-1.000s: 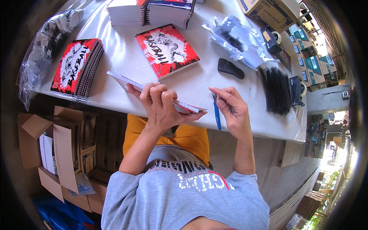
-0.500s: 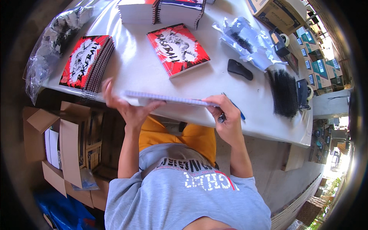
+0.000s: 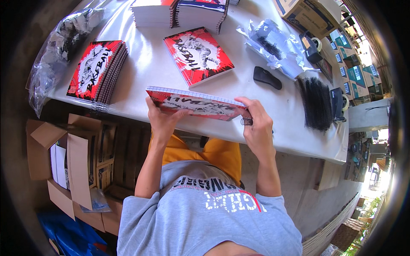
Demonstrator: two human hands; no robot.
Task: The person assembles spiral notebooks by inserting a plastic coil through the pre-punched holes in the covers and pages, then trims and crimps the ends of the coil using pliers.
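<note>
Presumably for steadiness, gripping red-and-white rectangular paper notebook [image 3: 203, 105] between left hand [image 3: 162, 123] and right hand [image 3: 259, 124]; holding black spiral coil [image 3: 246, 122] right-handed.

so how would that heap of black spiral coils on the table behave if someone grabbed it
The heap of black spiral coils would probably feel light for its bulk, since the coils look like thin, open loops. It would likely flex and shift, as no band shows around it. Neighbouring coils might snag, being packed closely side by side.
</note>
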